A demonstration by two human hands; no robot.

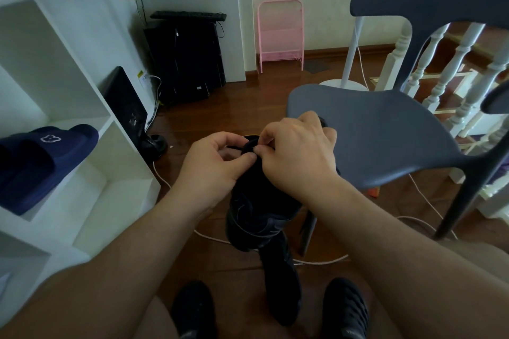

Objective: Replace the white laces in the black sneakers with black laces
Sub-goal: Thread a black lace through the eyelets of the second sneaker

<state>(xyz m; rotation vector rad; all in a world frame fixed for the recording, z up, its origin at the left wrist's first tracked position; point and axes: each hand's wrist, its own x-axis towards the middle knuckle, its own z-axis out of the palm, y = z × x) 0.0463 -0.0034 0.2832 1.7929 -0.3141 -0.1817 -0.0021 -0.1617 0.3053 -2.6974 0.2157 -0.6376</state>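
A black sneaker (259,201) is held up in front of the grey chair (380,129), toe pointing away. The black lace (242,148) is pinched at the shoe's far end by the left hand (212,165) and right hand (297,151), fingers curled tight round it. Which eyelet is being worked cannot be told. The lace tip should be kept short and stiff between fingertips, and fed straight. The chair seat edge sits just beside the right hand; open floor is left of the chair, before the white shelf (91,162).
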